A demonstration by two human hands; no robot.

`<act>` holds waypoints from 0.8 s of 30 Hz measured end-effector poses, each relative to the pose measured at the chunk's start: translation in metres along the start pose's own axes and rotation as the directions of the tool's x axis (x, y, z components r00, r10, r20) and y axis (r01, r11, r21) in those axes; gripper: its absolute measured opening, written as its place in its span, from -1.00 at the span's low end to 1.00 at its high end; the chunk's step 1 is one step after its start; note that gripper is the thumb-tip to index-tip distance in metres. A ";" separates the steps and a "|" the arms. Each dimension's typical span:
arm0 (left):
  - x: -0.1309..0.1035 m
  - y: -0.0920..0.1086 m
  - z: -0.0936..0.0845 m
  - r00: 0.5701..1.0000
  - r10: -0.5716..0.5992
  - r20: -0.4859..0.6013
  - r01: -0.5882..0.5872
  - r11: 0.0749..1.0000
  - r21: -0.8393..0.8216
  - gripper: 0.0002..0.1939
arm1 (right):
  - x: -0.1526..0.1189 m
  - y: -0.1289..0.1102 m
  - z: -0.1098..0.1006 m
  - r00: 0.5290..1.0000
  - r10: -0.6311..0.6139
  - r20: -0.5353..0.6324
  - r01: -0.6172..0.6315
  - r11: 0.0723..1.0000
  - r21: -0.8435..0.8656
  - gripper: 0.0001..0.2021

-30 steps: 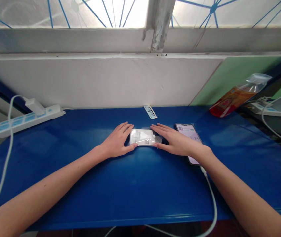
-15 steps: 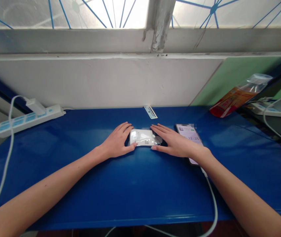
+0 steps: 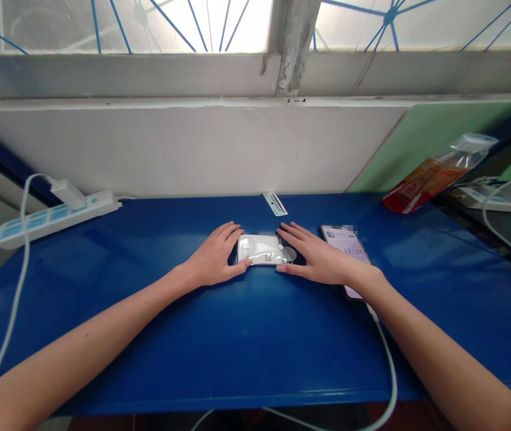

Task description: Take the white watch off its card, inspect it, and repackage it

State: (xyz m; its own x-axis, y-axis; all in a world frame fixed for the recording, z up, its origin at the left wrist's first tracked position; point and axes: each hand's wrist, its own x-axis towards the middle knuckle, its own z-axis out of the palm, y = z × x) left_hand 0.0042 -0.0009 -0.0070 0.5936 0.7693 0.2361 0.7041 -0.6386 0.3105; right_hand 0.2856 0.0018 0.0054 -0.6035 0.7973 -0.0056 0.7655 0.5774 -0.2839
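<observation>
A flat white packet in clear plastic wrap [image 3: 260, 249] lies on the blue table [image 3: 237, 341] between my hands. My left hand [image 3: 215, 256] rests at the packet's left end, fingers stretched forward and thumb at its lower left edge. At the right end, my right hand [image 3: 313, 256] lies with its fingers extended and its thumb apart from them, close to the clear plastic there. Neither hand is closed round the packet. Under and beside my right wrist is a phone [image 3: 349, 246] with a lit screen, partly covered by the wrist.
Against the wall lies a small printed card [image 3: 275, 204]. A power strip [image 3: 55, 219] with a plugged-in charger is at the left. A bottle with red liquid [image 3: 435, 176] leans at the back right. A white cable [image 3: 389, 365] runs from the phone over the table's front edge.
</observation>
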 end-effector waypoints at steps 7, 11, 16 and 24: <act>0.000 0.002 -0.002 1.000 -0.016 0.025 0.016 1.000 -0.006 -0.29 | -0.001 -0.001 -0.002 1.000 -0.005 -0.007 0.005 1.000 0.014 -0.14; -0.001 0.001 -0.002 0.999 -0.003 0.032 0.003 1.000 -0.015 -0.25 | 0.003 -0.017 -0.005 0.995 0.022 -0.102 -0.019 0.999 0.030 -0.26; -0.002 0.000 -0.001 1.000 0.022 0.020 -0.022 1.000 -0.022 -0.32 | 0.009 -0.031 0.004 0.964 -0.031 -0.264 0.036 0.999 0.011 -0.50; -0.001 0.000 -0.001 0.999 0.035 0.009 -0.035 0.999 -0.028 -0.34 | 0.011 -0.027 0.007 0.971 -0.077 -0.227 0.095 0.993 0.068 -0.61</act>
State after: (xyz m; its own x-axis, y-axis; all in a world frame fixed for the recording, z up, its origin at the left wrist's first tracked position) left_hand 0.0028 -0.0016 -0.0066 0.6216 0.7460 0.2389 0.6716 -0.6645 0.3276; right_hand 0.2566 -0.0062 0.0058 -0.5946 0.7692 0.2338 0.6875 0.6373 -0.3481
